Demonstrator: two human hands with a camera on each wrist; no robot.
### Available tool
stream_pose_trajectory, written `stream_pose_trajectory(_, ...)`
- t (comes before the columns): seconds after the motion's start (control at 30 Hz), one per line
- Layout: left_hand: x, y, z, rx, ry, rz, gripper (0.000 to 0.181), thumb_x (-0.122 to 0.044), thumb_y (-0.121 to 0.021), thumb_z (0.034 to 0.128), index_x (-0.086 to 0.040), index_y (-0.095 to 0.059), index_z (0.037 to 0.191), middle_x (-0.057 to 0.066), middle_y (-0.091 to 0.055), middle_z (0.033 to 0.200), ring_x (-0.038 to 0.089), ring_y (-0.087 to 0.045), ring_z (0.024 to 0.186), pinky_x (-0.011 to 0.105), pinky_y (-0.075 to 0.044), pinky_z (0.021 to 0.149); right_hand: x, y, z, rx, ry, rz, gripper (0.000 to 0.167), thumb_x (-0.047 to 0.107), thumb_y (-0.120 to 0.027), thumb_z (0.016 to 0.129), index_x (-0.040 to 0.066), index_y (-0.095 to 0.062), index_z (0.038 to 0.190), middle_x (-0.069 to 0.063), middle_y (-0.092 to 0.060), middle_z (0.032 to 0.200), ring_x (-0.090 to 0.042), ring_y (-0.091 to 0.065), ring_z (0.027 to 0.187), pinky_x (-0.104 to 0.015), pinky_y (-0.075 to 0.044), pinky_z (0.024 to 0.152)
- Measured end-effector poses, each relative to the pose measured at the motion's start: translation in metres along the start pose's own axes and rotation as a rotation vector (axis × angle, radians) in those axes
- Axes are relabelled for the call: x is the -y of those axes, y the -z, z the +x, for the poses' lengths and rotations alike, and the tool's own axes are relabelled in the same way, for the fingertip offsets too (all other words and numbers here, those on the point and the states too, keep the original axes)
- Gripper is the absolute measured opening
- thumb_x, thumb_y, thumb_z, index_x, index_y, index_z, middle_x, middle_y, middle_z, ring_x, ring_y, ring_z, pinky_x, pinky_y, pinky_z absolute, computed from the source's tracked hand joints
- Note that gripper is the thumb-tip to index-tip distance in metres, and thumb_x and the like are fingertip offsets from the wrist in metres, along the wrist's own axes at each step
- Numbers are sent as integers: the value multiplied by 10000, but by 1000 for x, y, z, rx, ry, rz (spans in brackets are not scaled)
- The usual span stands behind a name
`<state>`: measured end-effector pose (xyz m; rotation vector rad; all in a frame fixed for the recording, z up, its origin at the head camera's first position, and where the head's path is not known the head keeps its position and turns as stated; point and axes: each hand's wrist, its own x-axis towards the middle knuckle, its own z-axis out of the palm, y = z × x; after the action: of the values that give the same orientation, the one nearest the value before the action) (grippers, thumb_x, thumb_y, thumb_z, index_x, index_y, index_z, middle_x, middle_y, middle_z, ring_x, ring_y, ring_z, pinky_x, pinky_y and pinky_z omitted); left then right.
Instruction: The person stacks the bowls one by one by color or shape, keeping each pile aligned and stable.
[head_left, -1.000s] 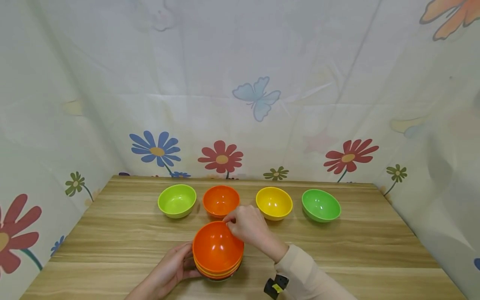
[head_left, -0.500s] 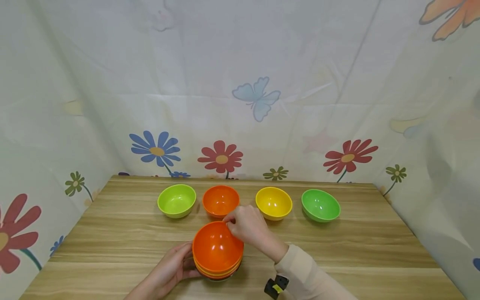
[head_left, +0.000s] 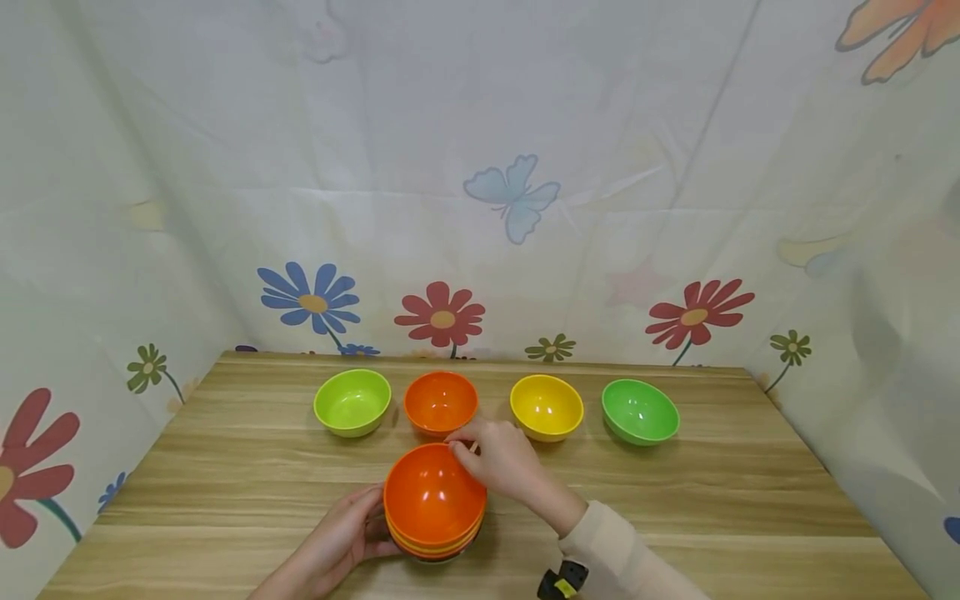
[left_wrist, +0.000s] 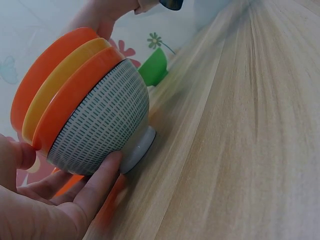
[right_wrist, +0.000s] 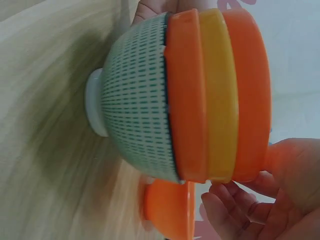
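Observation:
A stack of nested bowls stands before me, its top orange bowl (head_left: 435, 493) facing up. Under it come a yellow bowl (left_wrist: 40, 107), a second orange bowl (right_wrist: 187, 100) and, at the bottom, a white bowl with green dashes (left_wrist: 100, 117) on a white foot. My left hand (head_left: 341, 533) holds the stack from the left, thumb at the rims and fingers against the patterned bowl's side. At the far right of the rim, my right hand (head_left: 498, 458) pinches the top orange bowl, thumb inside and fingers outside. The bowls' inner contact is hidden.
Behind the stack, a row on the wooden table (head_left: 240, 467) has a lime bowl (head_left: 353, 404), an orange-red bowl (head_left: 441, 402), a yellow bowl (head_left: 547, 408) and a green bowl (head_left: 641, 412). A flower-printed curtain (head_left: 480, 250) borders the table.
My right hand's wrist and sleeve have shifted slightly right, and its thumb and forefinger look a little more spread. The left hand and the stack have stayed put.

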<state>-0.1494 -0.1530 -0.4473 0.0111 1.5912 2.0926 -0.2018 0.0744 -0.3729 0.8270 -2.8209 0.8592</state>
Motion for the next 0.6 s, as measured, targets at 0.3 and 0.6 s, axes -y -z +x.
stream_pose_trajectory(0.3, 0, 0, 0, 4, 0, 3, 556, -385, -428, 960, 16, -406, 1345, 111, -580, 1232, 205, -606, 979, 421, -522, 841, -16, -11, -12, 16, -96, 181, 328, 296, -446, 973, 133, -688, 823, 69, -429, 571, -43, -378, 526, -164, -319, 477)
stream_pose_trajectory(0.6, 0, 0, -1, 6, -3, -1, 552, -387, -432, 959, 11, -415, 1342, 100, -578, 1236, 200, -599, 992, 420, -519, 848, -27, -20, -24, 41, -161, 373, 441, 359, -321, 1005, 100, -632, 1181, -56, -640, 1151, -188, -576, 1083, -395, -479, 916)
